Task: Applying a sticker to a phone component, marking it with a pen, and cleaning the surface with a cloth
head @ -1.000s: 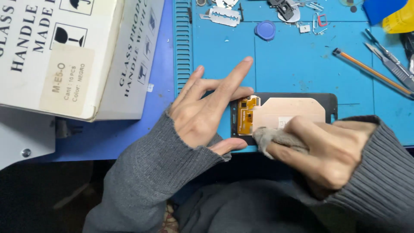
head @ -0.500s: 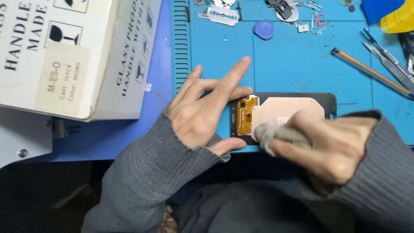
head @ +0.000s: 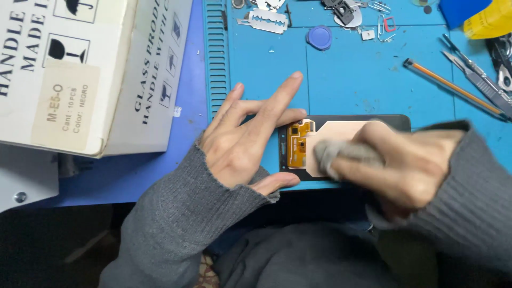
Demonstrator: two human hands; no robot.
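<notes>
Fingers of the left hand (head: 242,152) are bracing the phone screen (head: 341,140), spread open; right hand (head: 397,165) is pinching a grey cloth (head: 341,152) onto it.

The blue mat (head: 346,80) looks rubbery and matt. The phone screen panel (head: 341,133) shows a smooth copper-toned foil back and black glossy edge — the grey cloth (head: 341,152) on it looks soft, woven. The razor blade (head: 269,21) is shiny metal; the box (head: 80,69) is matt cardboard.

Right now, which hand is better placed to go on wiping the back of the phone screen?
Right. The right hand presses a grey cloth on the screen panel. The left hand only steadies its left end.
</notes>
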